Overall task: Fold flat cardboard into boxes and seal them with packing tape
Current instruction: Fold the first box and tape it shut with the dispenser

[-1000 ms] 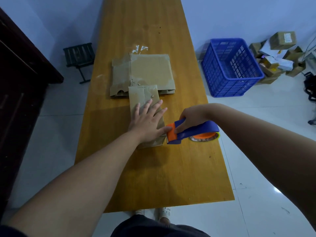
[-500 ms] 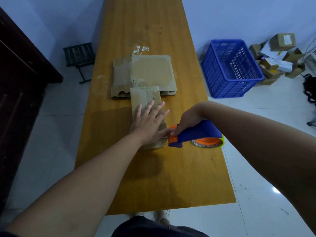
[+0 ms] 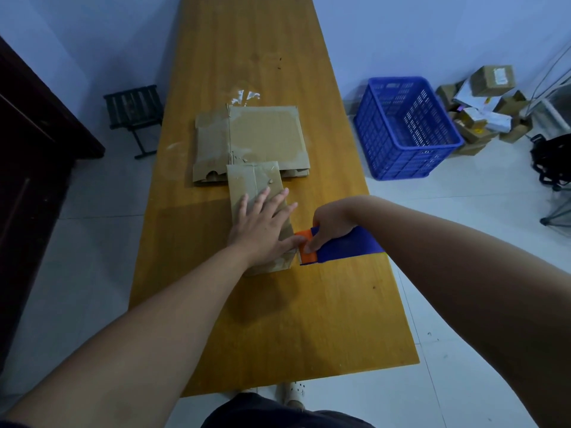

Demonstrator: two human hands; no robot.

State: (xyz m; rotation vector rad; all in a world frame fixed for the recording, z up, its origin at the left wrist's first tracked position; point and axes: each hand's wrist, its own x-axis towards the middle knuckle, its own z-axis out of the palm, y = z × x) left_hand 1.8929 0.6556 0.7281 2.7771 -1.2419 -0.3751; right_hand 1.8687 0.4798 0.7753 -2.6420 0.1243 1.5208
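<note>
Pressing is being done on the box (image 3: 255, 180) by the left hand (image 3: 262, 231), with its fingers kept straight and spread over the top and the thumb stretched toward the box's right edge. The box is lying on the table (image 3: 278, 329), and its near half is being covered by that hand. Just right of the box, a dispenser (image 3: 343, 248) is being gripped by the right hand (image 3: 332, 225), fingers curled round the blue handle. Its orange front is being held against the box's near right corner, beside the left thumb. The tape roll is being hidden by the right forearm, so it cannot be made out. Behind the box, a stack of flat cardboard (image 3: 265, 134) is being partly overlapped by the box's far end, and a scrap of clear tape (image 3: 245, 95) is lying past the stack. Far right of the box, on the floor, a blue crate (image 3: 401, 131) is standing next to a heap of parcels (image 3: 491, 100). Far left of the box are a dark stool (image 3: 133, 109) and a dark cabinet (image 3: 31, 156).
</note>
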